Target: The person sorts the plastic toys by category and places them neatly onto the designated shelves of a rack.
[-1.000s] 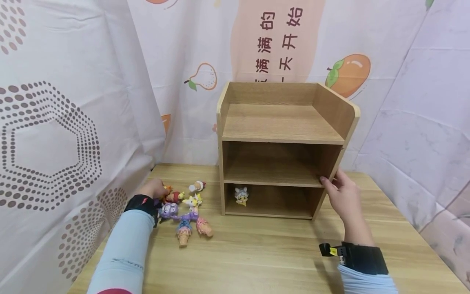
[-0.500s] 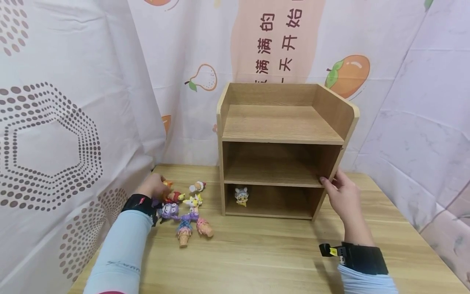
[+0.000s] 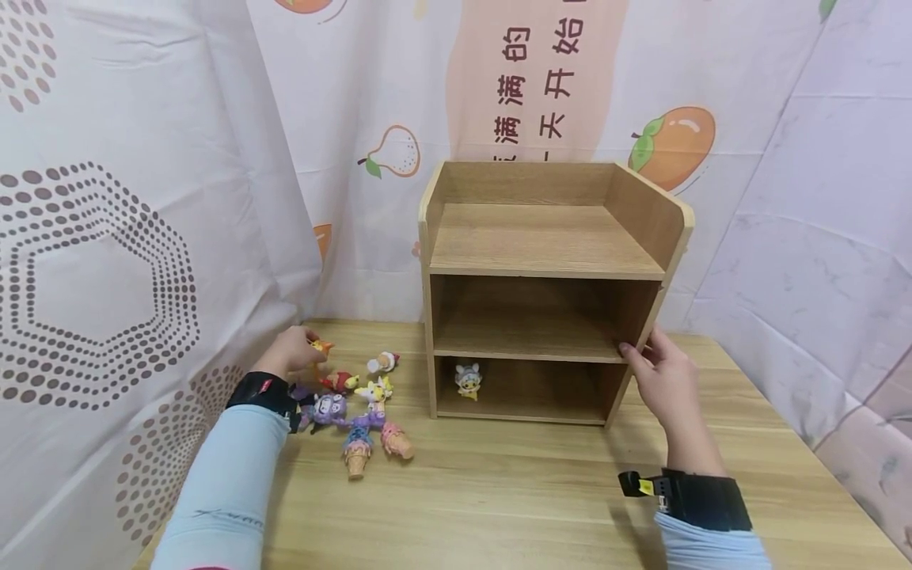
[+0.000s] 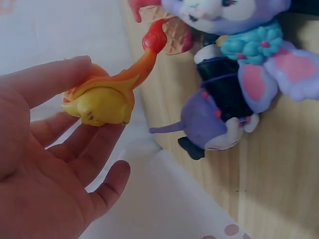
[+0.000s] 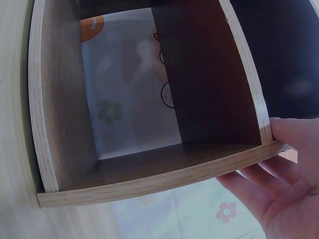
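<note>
In the left wrist view, an orange toy figurine (image 4: pixel 107 102) with a yellow belly and a red tail tip is pinched between the thumb and fingers of my left hand (image 4: pixel 60 164). Under it on the table lies a purple figurine (image 4: pixel 199 117) with pink-lined ears and a black vest. At the right side of the wooden shelf (image 3: pixel 545 237), my right hand (image 3: pixel 666 376) grips the edge of the side panel, thumb in front and fingers outside. A small white-and-yellow figurine (image 3: pixel 468 381) stands at the left of the shelf's bottom compartment.
Several small figurines lie left of the shelf, among them a red one (image 3: pixel 340 382), a yellow-and-white one (image 3: pixel 375 389), a blue one with a cone base (image 3: pixel 358 451) and a pink cone-shaped one (image 3: pixel 396 441). A patterned curtain (image 3: pixel 370 261) hangs behind the table (image 3: pixel 484 499).
My left hand has drawn slightly up and left, bringing the orange figurine away from the others. My right hand has stayed on the shelf's side.
</note>
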Action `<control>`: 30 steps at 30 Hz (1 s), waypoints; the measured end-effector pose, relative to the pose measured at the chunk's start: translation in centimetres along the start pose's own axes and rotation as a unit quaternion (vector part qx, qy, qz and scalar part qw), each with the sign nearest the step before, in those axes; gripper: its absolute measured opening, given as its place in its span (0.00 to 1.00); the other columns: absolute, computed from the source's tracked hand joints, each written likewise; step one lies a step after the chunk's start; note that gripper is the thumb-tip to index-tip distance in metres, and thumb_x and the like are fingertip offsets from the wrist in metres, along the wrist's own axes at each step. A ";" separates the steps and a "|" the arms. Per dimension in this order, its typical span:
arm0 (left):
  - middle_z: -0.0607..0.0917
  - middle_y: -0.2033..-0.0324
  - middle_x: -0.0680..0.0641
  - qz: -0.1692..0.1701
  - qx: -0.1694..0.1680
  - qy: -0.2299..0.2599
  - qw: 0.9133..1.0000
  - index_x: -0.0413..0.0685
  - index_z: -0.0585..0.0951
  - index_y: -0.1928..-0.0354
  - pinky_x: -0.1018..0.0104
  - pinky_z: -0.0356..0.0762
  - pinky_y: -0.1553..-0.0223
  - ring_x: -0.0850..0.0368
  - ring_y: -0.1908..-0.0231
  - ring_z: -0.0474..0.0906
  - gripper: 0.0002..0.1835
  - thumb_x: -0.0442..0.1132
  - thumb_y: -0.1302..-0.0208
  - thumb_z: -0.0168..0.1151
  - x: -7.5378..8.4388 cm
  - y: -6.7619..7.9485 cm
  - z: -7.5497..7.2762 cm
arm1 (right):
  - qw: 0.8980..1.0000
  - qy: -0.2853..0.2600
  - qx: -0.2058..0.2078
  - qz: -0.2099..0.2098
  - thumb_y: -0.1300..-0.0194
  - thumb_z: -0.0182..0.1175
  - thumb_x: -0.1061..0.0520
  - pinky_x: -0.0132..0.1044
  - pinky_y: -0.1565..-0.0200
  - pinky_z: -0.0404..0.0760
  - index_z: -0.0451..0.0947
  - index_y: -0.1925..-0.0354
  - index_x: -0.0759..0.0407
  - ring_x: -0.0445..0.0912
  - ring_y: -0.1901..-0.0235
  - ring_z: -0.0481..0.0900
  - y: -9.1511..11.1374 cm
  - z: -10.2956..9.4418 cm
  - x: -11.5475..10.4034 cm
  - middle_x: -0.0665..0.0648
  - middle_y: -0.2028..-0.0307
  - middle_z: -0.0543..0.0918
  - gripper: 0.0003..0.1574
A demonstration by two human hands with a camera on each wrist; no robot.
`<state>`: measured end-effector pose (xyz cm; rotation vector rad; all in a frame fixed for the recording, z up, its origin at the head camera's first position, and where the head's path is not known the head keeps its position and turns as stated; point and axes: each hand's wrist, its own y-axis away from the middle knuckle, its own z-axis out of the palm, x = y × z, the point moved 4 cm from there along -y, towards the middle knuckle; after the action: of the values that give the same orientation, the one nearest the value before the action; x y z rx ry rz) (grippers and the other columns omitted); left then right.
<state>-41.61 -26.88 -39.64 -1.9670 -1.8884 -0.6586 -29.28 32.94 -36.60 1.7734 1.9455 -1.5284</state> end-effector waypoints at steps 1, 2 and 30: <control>0.82 0.54 0.33 0.006 0.003 0.000 1.000 0.26 0.76 0.44 0.48 0.75 0.52 0.39 0.56 0.76 0.27 0.38 0.40 0.69 0.0 0.0 -0.1 | 1.000 0.000 0.000 0.000 0.28 0.63 0.58 0.57 0.52 0.79 0.74 0.34 0.62 0.70 0.48 0.81 0.0 0.0 0.0 0.71 0.43 0.81 0.26; 0.82 0.54 0.33 0.008 0.005 0.001 1.000 0.26 0.76 0.44 0.47 0.75 0.51 0.39 0.55 0.76 0.27 0.39 0.40 0.69 0.1 0.0 -0.2 | 1.000 -0.001 0.000 0.000 0.28 0.63 0.58 0.57 0.52 0.79 0.74 0.34 0.62 0.70 0.48 0.81 0.0 0.0 0.0 0.71 0.43 0.81 0.26; 0.83 0.57 0.39 0.097 0.019 0.040 0.994 0.36 0.78 0.51 0.51 0.77 0.55 0.44 0.58 0.78 0.21 0.39 0.43 0.72 5.5 1.3 -0.9 | 1.000 -0.003 -0.011 0.011 0.26 0.62 0.55 0.58 0.51 0.79 0.73 0.33 0.60 0.70 0.46 0.80 0.2 0.0 0.0 0.71 0.41 0.80 0.28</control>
<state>-40.37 -22.84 -35.85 -2.0361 -1.6257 -0.6311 -29.12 32.91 -36.64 1.7729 1.9270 -1.4976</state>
